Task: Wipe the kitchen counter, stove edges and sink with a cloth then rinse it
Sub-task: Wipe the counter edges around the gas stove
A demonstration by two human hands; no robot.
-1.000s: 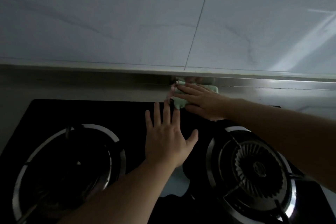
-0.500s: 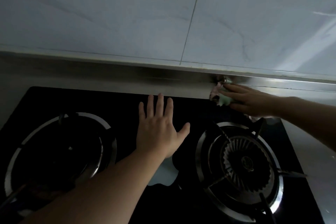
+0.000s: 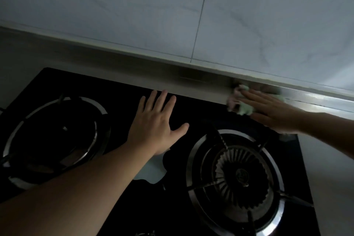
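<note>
A black glass stove (image 3: 183, 113) with two burners fills the lower view. My left hand (image 3: 153, 124) lies flat with spread fingers on the glass between the burners. My right hand (image 3: 272, 113) presses a pale green and pink cloth (image 3: 243, 105) with straight fingers onto the steel counter strip (image 3: 201, 88) behind the stove's back right edge. Most of the cloth is hidden under my palm; its image is blurred.
The left burner (image 3: 55, 132) and the right burner (image 3: 237, 178) with its pan support sit either side of my left arm. A tiled wall (image 3: 172, 15) rises behind the counter strip. Steel counter (image 3: 329, 168) continues to the right of the stove.
My right hand slid the cloth rightward along the strip behind the stove, from behind the middle to the back right corner. My left hand stayed flat on the glass.
</note>
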